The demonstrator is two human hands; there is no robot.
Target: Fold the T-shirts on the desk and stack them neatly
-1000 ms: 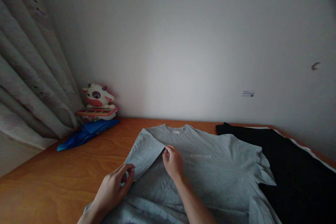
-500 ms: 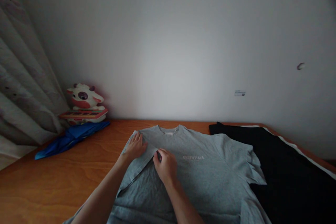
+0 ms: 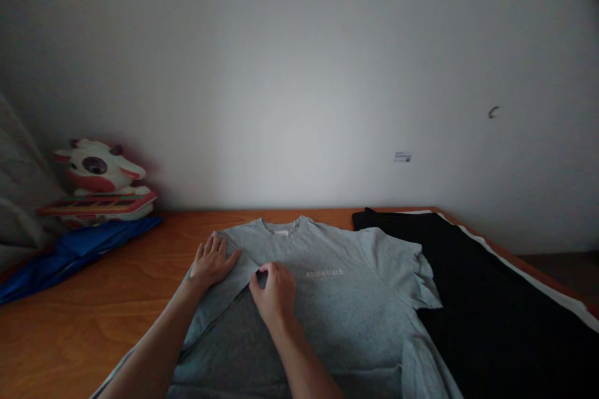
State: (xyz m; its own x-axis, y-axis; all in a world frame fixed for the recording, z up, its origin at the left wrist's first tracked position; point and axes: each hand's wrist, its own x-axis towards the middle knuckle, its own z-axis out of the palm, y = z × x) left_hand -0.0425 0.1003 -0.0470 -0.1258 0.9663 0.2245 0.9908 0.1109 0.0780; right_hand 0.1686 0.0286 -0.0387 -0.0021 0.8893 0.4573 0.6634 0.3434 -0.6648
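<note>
A grey T-shirt (image 3: 346, 318) lies front up, its neckline toward the wall and the word ESSENTIALS across the chest. Its left-hand sleeve is folded inward over the chest, while the right-hand sleeve is spread outward. My left hand (image 3: 213, 262) rests flat with fingers spread on the shirt's left shoulder. Thumb and fingers of my right hand (image 3: 276, 290) pinch the edge of the folded sleeve near the middle of the chest.
Black clothing with a white stripe (image 3: 491, 299) lies on the right, partly under the shirt. On the left are a cow-shaped toy keyboard (image 3: 100, 181) and a blue cloth (image 3: 88, 246). The wooden surface (image 3: 116, 287) meets a white wall; a curtain (image 3: 19, 168) hangs at far left.
The camera view has turned to the right, so everything appears shifted left. Both hands keep nearly the same places on the shirt, the right still pinching the sleeve.
</note>
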